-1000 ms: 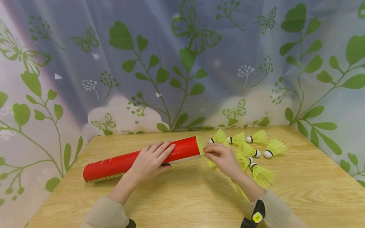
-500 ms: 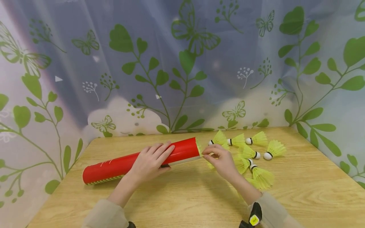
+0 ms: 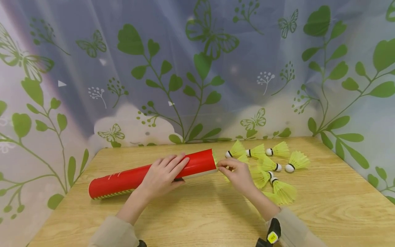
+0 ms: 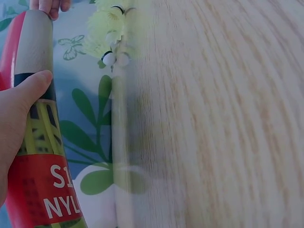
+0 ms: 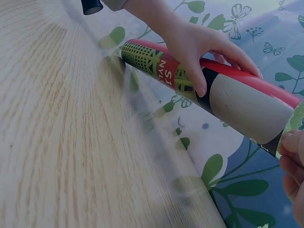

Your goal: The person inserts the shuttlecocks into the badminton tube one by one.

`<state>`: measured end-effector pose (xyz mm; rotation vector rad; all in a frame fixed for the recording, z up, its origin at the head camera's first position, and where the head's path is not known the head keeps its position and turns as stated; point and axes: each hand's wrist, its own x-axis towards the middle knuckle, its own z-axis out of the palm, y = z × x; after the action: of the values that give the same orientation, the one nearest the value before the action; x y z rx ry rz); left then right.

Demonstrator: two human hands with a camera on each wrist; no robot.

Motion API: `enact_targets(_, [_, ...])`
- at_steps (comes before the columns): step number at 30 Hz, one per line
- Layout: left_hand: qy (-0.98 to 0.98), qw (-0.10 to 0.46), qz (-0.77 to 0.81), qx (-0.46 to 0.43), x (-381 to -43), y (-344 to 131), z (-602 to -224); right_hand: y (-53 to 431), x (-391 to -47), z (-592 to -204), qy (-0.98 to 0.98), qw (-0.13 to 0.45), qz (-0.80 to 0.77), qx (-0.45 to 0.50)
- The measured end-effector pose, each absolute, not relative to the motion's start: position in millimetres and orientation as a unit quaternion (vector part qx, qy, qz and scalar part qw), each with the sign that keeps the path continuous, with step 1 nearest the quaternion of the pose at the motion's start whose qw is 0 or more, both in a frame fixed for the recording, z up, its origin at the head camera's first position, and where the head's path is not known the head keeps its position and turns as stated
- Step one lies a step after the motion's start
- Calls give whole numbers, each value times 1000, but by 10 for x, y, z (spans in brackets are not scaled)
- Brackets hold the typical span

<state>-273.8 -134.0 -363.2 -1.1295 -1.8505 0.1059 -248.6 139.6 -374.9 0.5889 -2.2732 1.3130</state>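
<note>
Fingers of the left hand (image 3: 160,176) curled over the red tube (image 3: 123,178), which sits left of centre on the table (image 3: 197,219), mouth toward the right hand (image 3: 239,175); right fingers pinch the skirt edge of a shuttlecock (image 5: 295,118) at that mouth; risks, as I judge: tube could roll or slide if the left grip slackens under a push; loose shuttlecocks (image 3: 298,161), some just beside the right arm, could be knocked about by it; skirt could crumple or snag on the rim if pressed askew; against a second ago: tube and left hand barely shifted; right hand slightly nearer the mouth; skirt juts out less.
</note>
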Motion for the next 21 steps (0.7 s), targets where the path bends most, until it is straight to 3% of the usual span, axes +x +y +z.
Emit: enact_targets(21, [-754, 464, 47, -462, -2741, -1354, -3630, 1364, -2495, -3750, -806, 159, 534, 200])
